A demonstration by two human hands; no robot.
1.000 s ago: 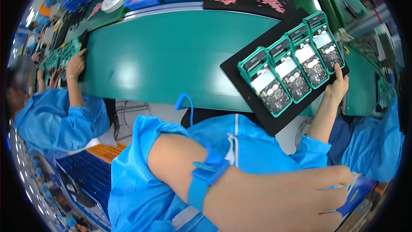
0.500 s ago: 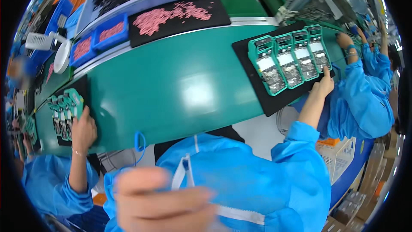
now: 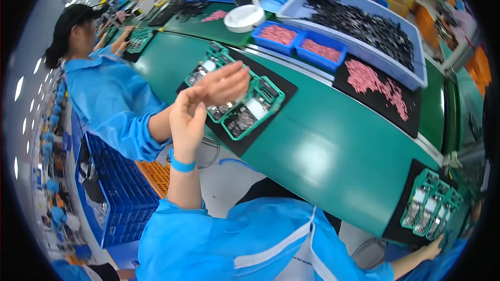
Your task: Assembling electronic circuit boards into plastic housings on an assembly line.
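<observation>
My left hand (image 3: 188,119), with a blue band at the wrist, is raised over green plastic frames (image 3: 252,108) holding white and metallic parts. Its fingers are stretched out and hold nothing; they hide part of the row. Beneath the frames lies a black mat (image 3: 284,87). At the lower right, my right hand (image 3: 431,248) is at the near edge of another row of green frames (image 3: 429,205) on a second black mat (image 3: 400,218). Its fingers are small and partly hidden, so its grip is unclear.
A co-worker's blue sleeve (image 3: 122,119) reaches in beside my left forearm. Behind the green table (image 3: 323,145) are blue bins of pink pieces (image 3: 277,35), a large pale bin (image 3: 421,67) of black parts, and a black mat with loose pink pieces (image 3: 364,78). A blue crate (image 3: 122,198) stands at left.
The view has swung left. My left hand has moved from close before my body to above the left row of frames. My right hand stays by the right row.
</observation>
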